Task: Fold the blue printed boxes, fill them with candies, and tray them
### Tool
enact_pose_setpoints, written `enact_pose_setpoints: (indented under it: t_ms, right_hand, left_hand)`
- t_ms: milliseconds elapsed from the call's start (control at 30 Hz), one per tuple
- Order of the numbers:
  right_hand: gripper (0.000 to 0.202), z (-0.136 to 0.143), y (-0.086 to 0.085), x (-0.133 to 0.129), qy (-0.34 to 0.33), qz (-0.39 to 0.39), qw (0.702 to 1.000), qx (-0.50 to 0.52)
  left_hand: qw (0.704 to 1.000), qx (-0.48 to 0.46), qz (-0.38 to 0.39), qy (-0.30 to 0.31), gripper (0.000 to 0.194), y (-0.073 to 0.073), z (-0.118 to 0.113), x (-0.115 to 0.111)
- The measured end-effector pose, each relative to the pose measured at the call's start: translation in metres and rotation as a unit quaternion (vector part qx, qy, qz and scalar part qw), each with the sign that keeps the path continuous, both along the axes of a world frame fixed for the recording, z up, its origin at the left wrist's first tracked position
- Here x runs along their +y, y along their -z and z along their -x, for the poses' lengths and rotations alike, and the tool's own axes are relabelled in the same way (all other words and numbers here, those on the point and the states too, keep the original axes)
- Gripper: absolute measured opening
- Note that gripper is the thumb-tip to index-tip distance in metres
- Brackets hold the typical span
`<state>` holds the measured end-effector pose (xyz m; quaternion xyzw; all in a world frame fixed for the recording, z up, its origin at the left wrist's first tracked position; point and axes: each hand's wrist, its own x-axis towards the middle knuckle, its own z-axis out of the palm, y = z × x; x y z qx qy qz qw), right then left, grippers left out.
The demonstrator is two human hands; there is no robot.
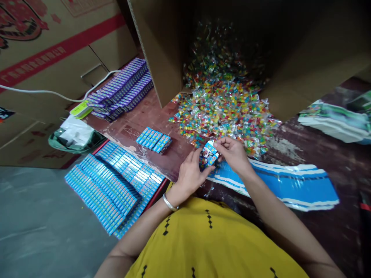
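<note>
Head view: my left hand (pixel 189 172) grips a small box (pixel 209 153), partly covering it; my right hand (pixel 234 154) pinches its two-o'clock edge, fingertips hard to make out.

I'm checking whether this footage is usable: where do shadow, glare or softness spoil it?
Head view: deep shadow fills the back of the open carton; white glare flecks the candy packets and the blue boxes at left; print on the small box looks too soft to read.

Two hands (pixel 189 172), one held carton (pixel 209 153), mid-frame; one bracelet (pixel 169 202), lower centre; one white cable (pixel 43 92), upper left; candy packets (pixel 226 110), upper centre, too many to count.
</note>
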<state>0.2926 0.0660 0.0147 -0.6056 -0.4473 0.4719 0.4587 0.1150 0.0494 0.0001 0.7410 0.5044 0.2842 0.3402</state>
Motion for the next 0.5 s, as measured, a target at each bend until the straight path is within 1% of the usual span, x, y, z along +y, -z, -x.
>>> enact_pose_setpoints:
  t_ms: [67,100,133,200,233,267,300,333,433,467,500]
  right_hand:
    - [0.027,0.004,-0.004,-0.008,-0.032,-0.026,0.999,0.008]
    - [0.028,0.006,-0.007,-0.012,-0.064,-0.036,0.997,0.003]
    - [0.029,0.008,-0.010,-0.017,-0.100,-0.042,0.994,-0.004]
    - [0.032,0.009,-0.016,-0.022,-0.162,-0.050,0.985,-0.016]
    - [0.033,0.009,-0.020,-0.023,-0.185,-0.051,0.981,-0.021]
    - [0.034,0.008,-0.024,-0.023,-0.203,-0.048,0.978,-0.024]
    - [0.032,0.006,-0.028,-0.022,-0.222,-0.039,0.974,-0.025]
    - [0.028,0.004,-0.032,-0.020,-0.251,-0.023,0.967,-0.026]
    - [0.020,-0.001,-0.040,-0.014,-0.373,0.052,0.926,-0.021]
    - [0.020,-0.001,-0.041,-0.013,-0.385,0.064,0.920,-0.019]
    - [0.021,0.000,-0.041,-0.013,-0.366,0.059,0.928,-0.017]
  left_hand:
    - [0.993,-0.094,0.068,0.009,0.065,-0.002,0.004,0.006]
    - [0.980,-0.158,0.120,0.025,0.063,-0.003,0.008,0.009]
    - [0.957,-0.226,0.177,0.046,0.060,-0.003,0.011,0.012]
    - [0.896,-0.336,0.277,0.091,0.055,-0.005,0.018,0.017]
    - [0.870,-0.366,0.310,0.111,0.053,-0.007,0.022,0.018]
    - [0.854,-0.378,0.333,0.129,0.051,-0.008,0.025,0.018]
    - [0.847,-0.376,0.348,0.144,0.050,-0.009,0.027,0.018]
    - [0.846,-0.363,0.357,0.159,0.049,-0.010,0.029,0.016]
    - [0.857,-0.319,0.362,0.180,0.043,-0.010,0.032,0.012]
    - [0.860,-0.318,0.359,0.172,0.041,-0.009,0.032,0.011]
    - [0.863,-0.326,0.355,0.152,0.039,-0.007,0.032,0.010]
